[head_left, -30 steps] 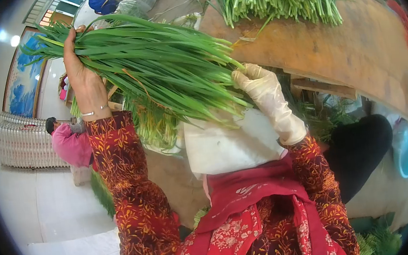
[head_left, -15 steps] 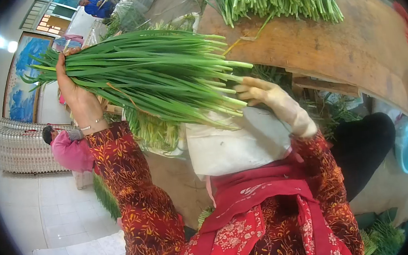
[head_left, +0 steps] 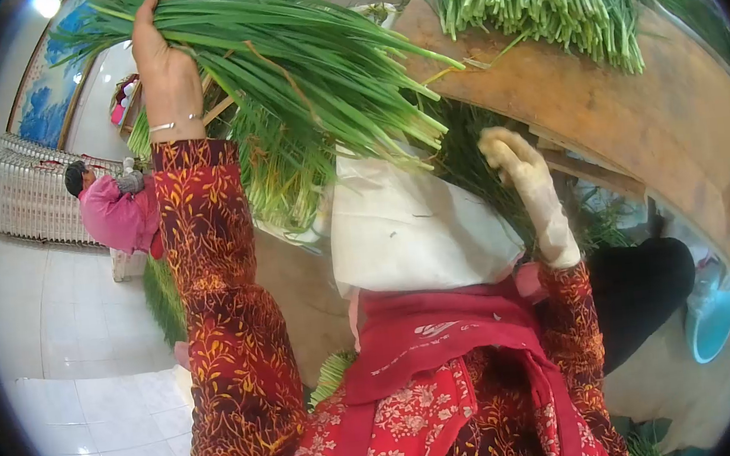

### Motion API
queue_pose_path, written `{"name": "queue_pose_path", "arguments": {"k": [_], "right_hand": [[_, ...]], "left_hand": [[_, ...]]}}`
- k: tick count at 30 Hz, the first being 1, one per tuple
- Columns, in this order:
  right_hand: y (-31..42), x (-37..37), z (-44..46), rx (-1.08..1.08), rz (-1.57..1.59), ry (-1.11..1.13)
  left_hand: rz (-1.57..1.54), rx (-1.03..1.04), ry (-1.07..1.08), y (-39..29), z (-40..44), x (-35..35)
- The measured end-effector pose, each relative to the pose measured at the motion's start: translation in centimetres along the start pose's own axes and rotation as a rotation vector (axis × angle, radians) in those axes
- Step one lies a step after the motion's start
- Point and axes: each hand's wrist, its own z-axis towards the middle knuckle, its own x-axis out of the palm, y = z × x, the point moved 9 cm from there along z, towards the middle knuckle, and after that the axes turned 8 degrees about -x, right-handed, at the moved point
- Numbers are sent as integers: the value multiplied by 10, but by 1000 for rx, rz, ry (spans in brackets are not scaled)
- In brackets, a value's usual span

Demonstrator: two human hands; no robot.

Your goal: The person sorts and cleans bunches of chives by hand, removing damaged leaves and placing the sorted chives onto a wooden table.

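Observation:
My left hand (head_left: 169, 76), bare with a bracelet at the wrist, is wrapped round the leafy end of a large bunch of green stalks (head_left: 306, 55). The pale cut ends point right, above a white cloth (head_left: 421, 223) on my lap. My right hand (head_left: 517, 162), in a pale glove, is raised to the right of the stalk ends, apart from them. Its fingers are curled, and whether they hold anything is too small to tell.
A wooden board (head_left: 580, 105) at upper right bears a thick pile of stalks (head_left: 536, 4). More greens (head_left: 291, 174) lie below the held bunch. A light blue basin (head_left: 711, 328) stands at right. A person in pink (head_left: 116, 211) sits at far left, near a white radiator (head_left: 36, 192).
My right hand has come away from the stalk ends, moving right, and its fingers have curled. The bunch and my left hand appear higher in view.

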Motion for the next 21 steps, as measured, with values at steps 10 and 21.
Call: {"name": "queue_pose_path", "arguments": {"k": [10,21], "right_hand": [[57,46,49,-137,-73,177],[-57,1,14,224,-207,120]], "left_hand": [[-16,-54,13,16,-29,17],[-84,-371,-436,139,-94,-182]]}}
